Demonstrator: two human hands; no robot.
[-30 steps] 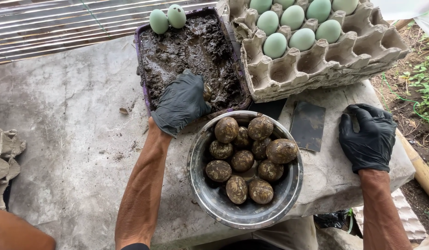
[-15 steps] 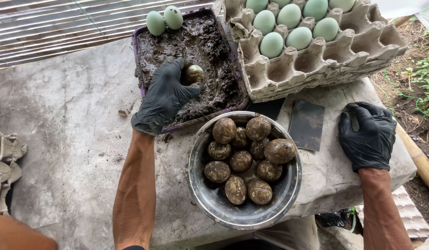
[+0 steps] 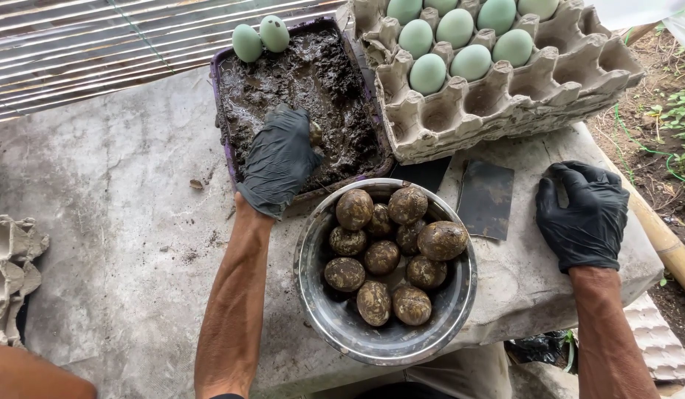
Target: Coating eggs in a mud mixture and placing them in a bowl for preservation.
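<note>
Left hand (image 3: 281, 159): cupped over a mud-coated egg (image 3: 314, 134) in the purple rectangular mud tray (image 3: 225, 118). Right hand (image 3: 583, 214): splayed empty, right of the tray.

Shiny metal bowl (image 3: 386, 336), rough pulp-paper egg tray (image 3: 505, 111), wet gritty mud (image 3: 313, 81).

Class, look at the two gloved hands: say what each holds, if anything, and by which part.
The left hand presses a mud-coated egg into the mud tray, its grip hidden. The right hand rests open on the table, holding nothing.
</note>
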